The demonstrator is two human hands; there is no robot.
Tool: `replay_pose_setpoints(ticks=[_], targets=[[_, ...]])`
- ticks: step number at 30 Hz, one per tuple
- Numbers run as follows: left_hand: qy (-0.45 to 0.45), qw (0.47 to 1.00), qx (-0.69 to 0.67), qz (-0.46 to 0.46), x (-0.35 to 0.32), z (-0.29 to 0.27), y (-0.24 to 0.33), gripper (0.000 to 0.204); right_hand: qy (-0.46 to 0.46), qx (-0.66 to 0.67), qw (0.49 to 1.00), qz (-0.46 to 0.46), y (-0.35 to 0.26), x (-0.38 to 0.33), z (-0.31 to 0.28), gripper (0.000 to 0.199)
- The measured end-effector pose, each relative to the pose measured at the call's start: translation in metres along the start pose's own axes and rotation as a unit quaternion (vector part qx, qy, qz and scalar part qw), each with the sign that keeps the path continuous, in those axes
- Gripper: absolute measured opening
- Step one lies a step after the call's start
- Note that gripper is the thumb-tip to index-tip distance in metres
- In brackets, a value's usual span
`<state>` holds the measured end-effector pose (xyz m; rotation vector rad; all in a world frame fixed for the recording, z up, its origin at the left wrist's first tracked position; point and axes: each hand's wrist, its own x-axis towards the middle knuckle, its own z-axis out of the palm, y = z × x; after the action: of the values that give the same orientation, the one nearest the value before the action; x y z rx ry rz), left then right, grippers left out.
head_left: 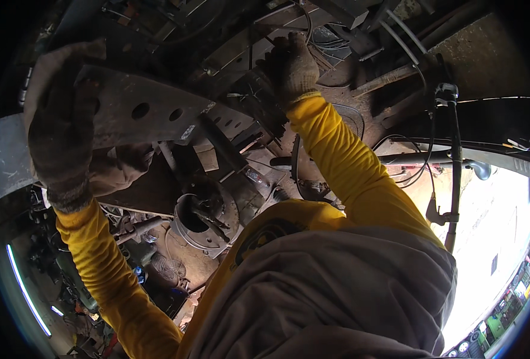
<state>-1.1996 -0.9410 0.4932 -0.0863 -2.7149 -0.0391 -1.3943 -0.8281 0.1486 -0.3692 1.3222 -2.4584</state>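
So I'm under the vehicle, both arms up in yellow sleeves and knit work gloves. My left hand (61, 128) is wrapped around the end of a flat grey metal plate (139, 113) with a couple of round holes in it; the fingers are curled over its left edge, so that hand is closed on the plate. The plate runs from my left glove toward the middle of the underbody, slightly tilted, and butts up against darker, rusty frame parts.

My right hand (290, 67) is reaching further up and in, glove closed against a dark part of the chassis (259, 78) right beside a bundle of wires (328, 42). I honestly can't tell what exactly the fingers have hold of there, it's too dark and grimy, but the hand looks clenched rather than spread.

Below the plate, between my arms, there's a round drum-like housing (202, 215) with a dark opening, crusted with rust. Off to the right a black rod (455, 161) hangs nearly vertical with thin cables (421, 161) looping beside it, and a grey pipe (432, 157) crosses behind it. Bright daylight shows past the vehicle's edge at lower right. My grey shirt front (337, 293) fills the bottom of the view.
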Motion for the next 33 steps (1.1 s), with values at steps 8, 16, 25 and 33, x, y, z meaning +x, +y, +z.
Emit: replay_pose_setpoints(ticks=[8,16,25,33], targets=[[0.010,1.000,-0.001,-0.011,-0.006,0.005,0.002,0.028,0.134,-0.240,0.960,0.053,0.000,-0.006,0.007,0.036],[0.079,0.971,0.222,-0.049,-0.016,-0.008,0.059,0.033,0.152,-0.241,0.958,0.019,-0.060,-0.039,-0.007,0.045],[0.030,0.968,-0.116,-0.221,-0.044,0.138,0.169,0.026,-0.175,-0.110,0.966,-0.157,-0.103,-0.208,0.021,0.036],[-0.182,0.981,-0.064,-0.003,-0.049,0.140,0.138,0.032,-0.243,-0.451,0.819,-0.259,-0.201,-0.162,-0.051,0.029]])
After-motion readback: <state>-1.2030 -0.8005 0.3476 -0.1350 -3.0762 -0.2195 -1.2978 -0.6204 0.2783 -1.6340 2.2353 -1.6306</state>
